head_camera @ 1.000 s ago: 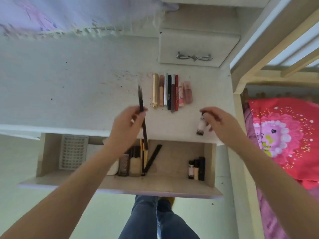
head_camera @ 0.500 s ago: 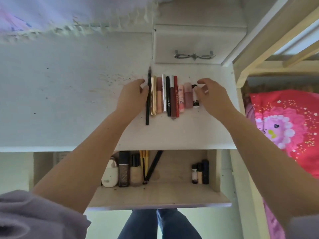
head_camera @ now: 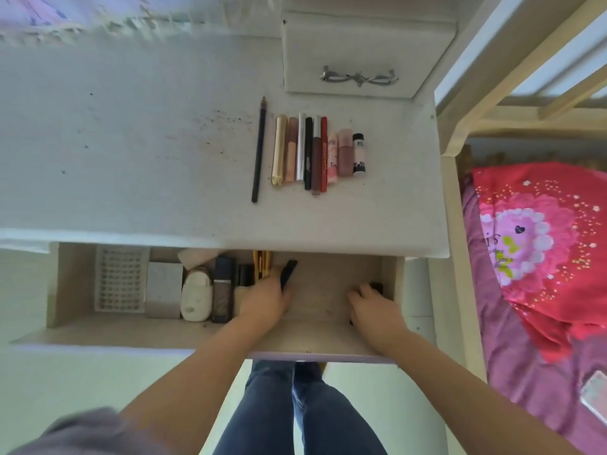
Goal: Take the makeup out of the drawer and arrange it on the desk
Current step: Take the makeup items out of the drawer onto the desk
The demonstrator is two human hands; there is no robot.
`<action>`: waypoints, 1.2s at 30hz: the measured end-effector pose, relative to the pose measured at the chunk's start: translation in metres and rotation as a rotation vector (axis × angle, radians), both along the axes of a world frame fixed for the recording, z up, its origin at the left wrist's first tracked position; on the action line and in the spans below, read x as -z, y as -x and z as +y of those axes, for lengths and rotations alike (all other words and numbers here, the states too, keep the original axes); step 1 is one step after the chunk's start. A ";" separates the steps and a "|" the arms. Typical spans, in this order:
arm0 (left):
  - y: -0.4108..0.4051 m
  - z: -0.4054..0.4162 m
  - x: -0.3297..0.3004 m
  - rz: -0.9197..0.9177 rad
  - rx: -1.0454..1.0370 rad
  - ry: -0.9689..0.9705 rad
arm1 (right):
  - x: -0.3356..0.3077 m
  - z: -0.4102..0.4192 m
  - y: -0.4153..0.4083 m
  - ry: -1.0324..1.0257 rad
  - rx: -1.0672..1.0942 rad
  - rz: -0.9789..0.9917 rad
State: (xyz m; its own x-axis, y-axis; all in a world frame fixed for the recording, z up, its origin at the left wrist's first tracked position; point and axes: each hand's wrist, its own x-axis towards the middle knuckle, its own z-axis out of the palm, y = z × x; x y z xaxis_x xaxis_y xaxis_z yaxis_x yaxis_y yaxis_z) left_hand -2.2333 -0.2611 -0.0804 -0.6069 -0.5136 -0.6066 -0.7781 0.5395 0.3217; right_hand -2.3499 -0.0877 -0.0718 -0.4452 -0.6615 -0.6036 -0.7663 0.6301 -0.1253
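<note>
A row of makeup lies on the white desk [head_camera: 131, 142]: a dark pencil [head_camera: 259, 149], a gold tube [head_camera: 279, 149], several lip tubes and a small white bottle [head_camera: 358, 154] at the right end. Below it the drawer [head_camera: 131, 333] stands pulled out. My left hand [head_camera: 262, 302] is inside it, fingers curled over the lower end of a black stick [head_camera: 289, 270], beside gold-handled brushes [head_camera: 261, 262]. My right hand [head_camera: 374, 307] is at the drawer's right end, fingers curled over a small black tube [head_camera: 376, 287]. Whatever lies under the palms is hidden.
The drawer's left part holds a white grid tray [head_camera: 120, 279], a grey box [head_camera: 163, 287], a white compact [head_camera: 196, 298] and a dark bottle [head_camera: 224, 290]. A small upper drawer [head_camera: 359, 77] sits on the desk's back right. A bed frame [head_camera: 450, 192] and pink bedding [head_camera: 542, 241] border the right.
Both hands let go of the pencil and the white bottle, now lying at the two ends of the row, and dropped from the desk down into the drawer.
</note>
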 end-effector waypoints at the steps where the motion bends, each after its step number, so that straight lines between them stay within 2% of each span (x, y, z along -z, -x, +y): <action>1: 0.005 0.003 0.004 -0.049 0.013 0.053 | 0.001 -0.004 -0.002 -0.036 -0.009 0.002; 4: 0.011 0.005 0.016 -0.144 0.044 0.150 | 0.004 -0.005 -0.003 -0.058 0.014 0.016; 6: 0.009 0.004 0.024 -0.142 0.046 0.158 | 0.004 -0.004 0.000 -0.058 0.022 0.026; 10: -0.003 0.001 0.024 -0.066 -0.010 0.099 | 0.001 -0.008 0.002 -0.074 0.025 0.031; 14: -0.015 -0.006 0.007 0.045 -0.067 0.098 | -0.001 -0.008 0.007 0.004 0.011 -0.006; 16: -0.018 -0.009 -0.008 0.134 -0.067 0.078 | -0.005 -0.004 0.007 0.053 0.003 -0.068; 20: -0.023 -0.022 -0.065 0.472 -0.021 0.064 | -0.037 -0.007 0.007 0.216 0.030 -0.285; 24: 0.002 -0.075 -0.122 0.676 -0.243 0.101 | -0.098 -0.043 0.042 0.499 0.160 -0.419; 29: 0.071 -0.154 -0.115 0.628 -0.255 0.191 | -0.122 -0.097 0.132 0.765 0.476 -0.213; 31: 0.093 -0.165 -0.103 0.581 -0.221 0.214 | -0.112 -0.113 0.159 0.749 0.558 -0.123; 36: 0.121 -0.164 -0.091 0.530 -0.238 0.177 | -0.086 -0.134 0.178 0.654 0.555 -0.028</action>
State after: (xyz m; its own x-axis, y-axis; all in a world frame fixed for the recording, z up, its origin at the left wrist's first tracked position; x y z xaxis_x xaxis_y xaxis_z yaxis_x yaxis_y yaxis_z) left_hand -2.3541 -0.4253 0.0101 -0.6590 -0.7378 -0.1461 -0.6425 0.4512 0.6194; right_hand -2.5282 -0.2221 0.0145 -0.7982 -0.5708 -0.1924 -0.3593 0.7076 -0.6085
